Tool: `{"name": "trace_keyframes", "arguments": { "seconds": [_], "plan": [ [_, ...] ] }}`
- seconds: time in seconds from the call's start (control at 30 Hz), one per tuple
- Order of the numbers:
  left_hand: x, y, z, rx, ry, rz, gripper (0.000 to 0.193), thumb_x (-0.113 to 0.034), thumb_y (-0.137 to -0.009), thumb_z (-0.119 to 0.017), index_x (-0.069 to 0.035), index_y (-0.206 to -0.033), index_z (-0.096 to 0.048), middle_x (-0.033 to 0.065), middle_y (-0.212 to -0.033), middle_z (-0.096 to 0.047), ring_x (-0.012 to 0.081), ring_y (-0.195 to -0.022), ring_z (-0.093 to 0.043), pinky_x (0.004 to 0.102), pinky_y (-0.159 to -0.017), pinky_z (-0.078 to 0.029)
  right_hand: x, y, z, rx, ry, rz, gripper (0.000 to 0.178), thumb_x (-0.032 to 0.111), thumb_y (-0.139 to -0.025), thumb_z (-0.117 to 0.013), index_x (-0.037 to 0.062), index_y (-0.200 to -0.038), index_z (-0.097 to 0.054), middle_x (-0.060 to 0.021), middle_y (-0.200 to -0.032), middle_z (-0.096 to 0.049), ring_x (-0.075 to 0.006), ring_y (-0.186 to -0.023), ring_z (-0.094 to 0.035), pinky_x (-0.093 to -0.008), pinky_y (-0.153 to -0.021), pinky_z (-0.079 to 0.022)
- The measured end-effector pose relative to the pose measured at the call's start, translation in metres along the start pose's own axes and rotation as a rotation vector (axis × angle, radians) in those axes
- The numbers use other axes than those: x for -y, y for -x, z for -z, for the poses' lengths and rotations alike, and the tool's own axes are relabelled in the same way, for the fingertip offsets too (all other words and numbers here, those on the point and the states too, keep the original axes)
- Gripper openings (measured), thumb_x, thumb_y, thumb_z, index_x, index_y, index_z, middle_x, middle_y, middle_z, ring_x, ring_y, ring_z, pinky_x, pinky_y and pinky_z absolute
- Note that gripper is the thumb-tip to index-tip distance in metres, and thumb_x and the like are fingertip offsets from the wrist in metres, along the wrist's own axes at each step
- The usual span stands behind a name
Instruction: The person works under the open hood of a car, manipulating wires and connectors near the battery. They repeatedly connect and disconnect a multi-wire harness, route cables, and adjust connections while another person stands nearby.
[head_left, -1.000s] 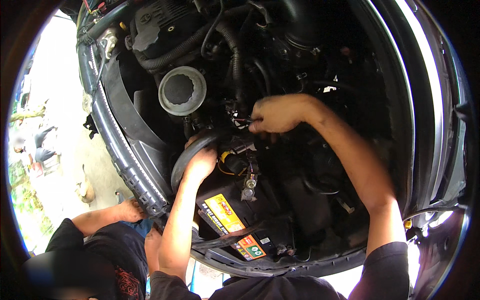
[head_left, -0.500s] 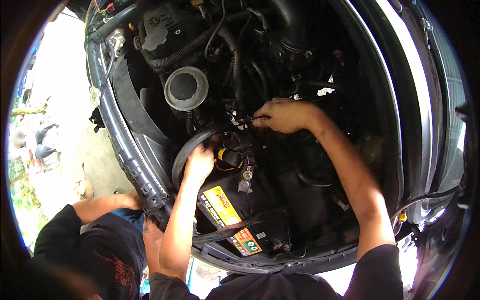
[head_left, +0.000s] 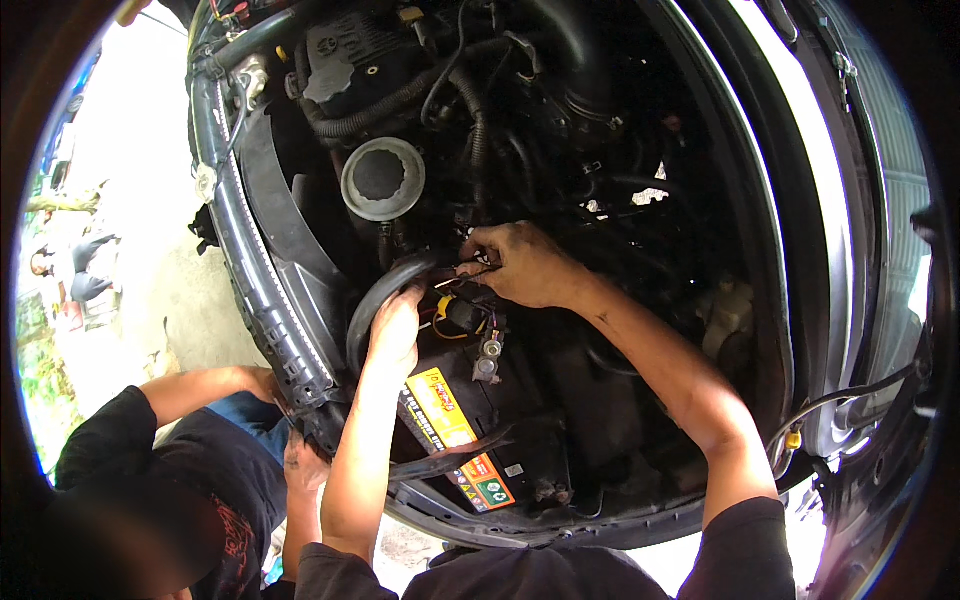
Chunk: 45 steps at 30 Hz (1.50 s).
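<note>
I look down into an open engine bay. My left hand (head_left: 396, 325) grips the curved black hose (head_left: 372, 298) just left of the black car battery (head_left: 470, 420). My right hand (head_left: 522, 265) is pinched on a thin wire (head_left: 462, 268) at the cluster of cables above the battery's terminal clamp (head_left: 487, 358). An orange cable loop (head_left: 440, 315) lies between both hands. The fingertips of my right hand partly hide what they pinch.
A round grey open-topped housing (head_left: 382, 178) sits behind the hands. The front grille frame (head_left: 262, 290) curves down the left. Another person in a black shirt (head_left: 160, 480) crouches at the lower left, a hand (head_left: 300, 465) at the car's front edge.
The view has shifted slightly. My right hand has stayed at the cables above the battery and my left hand remains on the hose. The other person's arm is still at the front edge.
</note>
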<state>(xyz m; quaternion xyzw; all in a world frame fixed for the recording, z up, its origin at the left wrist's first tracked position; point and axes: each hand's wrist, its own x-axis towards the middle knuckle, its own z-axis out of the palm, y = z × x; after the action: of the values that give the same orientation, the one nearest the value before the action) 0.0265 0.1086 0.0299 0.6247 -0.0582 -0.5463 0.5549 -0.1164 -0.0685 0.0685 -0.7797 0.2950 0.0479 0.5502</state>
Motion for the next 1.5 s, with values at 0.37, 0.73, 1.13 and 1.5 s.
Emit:
{"name": "trace_keyframes", "arguments": {
  "seconds": [0.37, 0.73, 1.13, 1.5],
  "plan": [
    [-0.013, 0.022, -0.010, -0.096, -0.824, -0.279, 0.048, -0.032, -0.108, -0.055, 0.002, -0.141, -0.055, 0.0294, -0.139, -0.059, 0.0421, -0.135, -0.054, 0.0466, -0.115, -0.040, -0.009, 0.007, 0.018, 0.043, 0.266, 0.086, 0.014, 0.000, -0.080, -0.070, 0.0003, -0.093, -0.075, -0.0210, -0.093, -0.075, -0.0364, -0.091, -0.075, -0.0429, -0.080, -0.057],
    [-0.064, 0.004, -0.058, 0.158, -1.091, -0.860, 0.030, 0.002, -0.087, -0.069, -0.002, -0.117, -0.069, 0.0188, -0.110, -0.070, 0.0397, -0.103, -0.066, 0.0459, -0.090, -0.055, -0.021, -0.001, 0.058, 0.183, 0.108, 0.035, 0.021, 0.022, -0.093, -0.075, 0.0028, -0.103, -0.074, -0.0153, -0.099, -0.077, -0.0281, -0.090, -0.074, -0.0393, -0.083, -0.055],
    [-0.044, -0.018, -0.070, 0.034, -0.839, -0.787, 0.014, 0.005, -0.089, -0.067, 0.002, -0.102, -0.064, 0.0204, -0.094, -0.073, 0.0415, -0.090, -0.070, 0.0472, -0.080, -0.057, -0.033, 0.005, 0.059, 0.068, -0.444, 0.014, 0.040, 0.039, -0.104, -0.067, 0.0030, -0.121, -0.067, 0.0000, -0.091, -0.067, -0.0102, -0.082, -0.058, -0.0303, -0.076, -0.048],
    [-0.036, -0.014, -0.066, 0.092, -0.411, -0.495, 0.024, -0.003, -0.104, -0.061, 0.004, -0.126, -0.053, 0.0194, -0.111, -0.074, 0.0204, -0.098, -0.074, 0.0343, -0.082, -0.061, -0.041, -0.004, 0.054, 0.044, -0.493, -0.033, 0.025, 0.025, -0.105, -0.060, 0.0021, -0.105, -0.071, -0.0006, -0.087, -0.068, -0.0098, -0.078, -0.060, -0.0273, -0.075, -0.049]
  ]
}}
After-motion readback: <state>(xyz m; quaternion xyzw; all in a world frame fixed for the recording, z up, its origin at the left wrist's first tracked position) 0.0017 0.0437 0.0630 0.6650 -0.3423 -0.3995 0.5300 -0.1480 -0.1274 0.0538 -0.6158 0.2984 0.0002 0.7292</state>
